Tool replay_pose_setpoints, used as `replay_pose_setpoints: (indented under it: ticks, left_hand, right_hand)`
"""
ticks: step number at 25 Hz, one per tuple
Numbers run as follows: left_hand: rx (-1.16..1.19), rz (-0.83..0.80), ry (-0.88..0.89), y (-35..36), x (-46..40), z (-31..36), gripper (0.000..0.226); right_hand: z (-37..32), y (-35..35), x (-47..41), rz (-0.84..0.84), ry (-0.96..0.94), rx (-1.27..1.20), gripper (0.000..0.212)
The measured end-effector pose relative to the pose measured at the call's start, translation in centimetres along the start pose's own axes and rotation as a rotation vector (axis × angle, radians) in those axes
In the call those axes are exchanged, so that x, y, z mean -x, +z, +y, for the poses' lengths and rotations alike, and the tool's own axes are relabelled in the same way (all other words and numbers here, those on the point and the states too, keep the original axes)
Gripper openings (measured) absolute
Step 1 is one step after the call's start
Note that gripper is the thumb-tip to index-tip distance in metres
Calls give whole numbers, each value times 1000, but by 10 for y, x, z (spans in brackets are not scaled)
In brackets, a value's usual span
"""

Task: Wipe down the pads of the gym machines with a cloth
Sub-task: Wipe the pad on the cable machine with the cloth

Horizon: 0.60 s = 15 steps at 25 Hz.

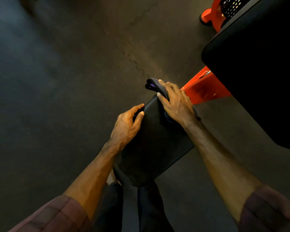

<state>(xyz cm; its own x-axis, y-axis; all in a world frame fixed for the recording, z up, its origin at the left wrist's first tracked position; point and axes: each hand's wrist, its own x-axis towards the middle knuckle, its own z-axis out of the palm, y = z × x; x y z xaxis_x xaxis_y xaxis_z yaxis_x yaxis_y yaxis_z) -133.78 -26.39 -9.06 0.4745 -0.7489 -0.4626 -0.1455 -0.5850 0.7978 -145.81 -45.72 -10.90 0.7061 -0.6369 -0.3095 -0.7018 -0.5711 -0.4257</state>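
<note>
The right hand (176,102) lies with fingers spread and flat on a dark folded cloth (155,86), pressing it onto the far end of a black rectangular padded seat (156,141); the cloth's end sticks out past the pad's edge. The left hand (126,125) curls round the pad's left edge, thumb on top and fingers hidden beneath. An orange steel frame (206,88) joins the pad at the right, under a larger black pad (258,64) cut off by the picture's edge. Dark rubber floor (57,81) lies open to the left and beyond. The pad's near end hides part of the person's dark trousers (151,208). No writing is readable.
</note>
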Motion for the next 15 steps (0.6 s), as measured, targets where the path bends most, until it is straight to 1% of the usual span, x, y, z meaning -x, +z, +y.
replay_pose_setpoints:
  ticks: [2, 3, 5, 8, 11, 13, 15]
  left_hand:
    - [-26, -43, -7, -3, -1, 2, 47]
    - [-44, -68, -17, -5, 0, 3, 48]
    - [-76, -91, -23, -4, 0, 5, 50]
    - [-102, -29, 24, 2, -2, 4, 51]
    - [-69, -47, 37, 4, -4, -3, 50]
    - [-60, -90, 41, -1, -6, -4, 52]
    - [-47, -134, 35, -7, -8, -2, 53]
  right_hand:
    - [29, -8, 31, 41, 47, -72, 62]
    - [45, -14, 51, 52, 120, -119, 64]
    - [63, -19, 75, 18, 218, -147, 66]
    - [42, -14, 41, -19, 172, -149, 60]
    - [29, -11, 22, -18, 120, -162, 58]
    - [41, -12, 53, 11, 177, -143, 62]
    - [56, -11, 100, 82, 317, -115, 66]
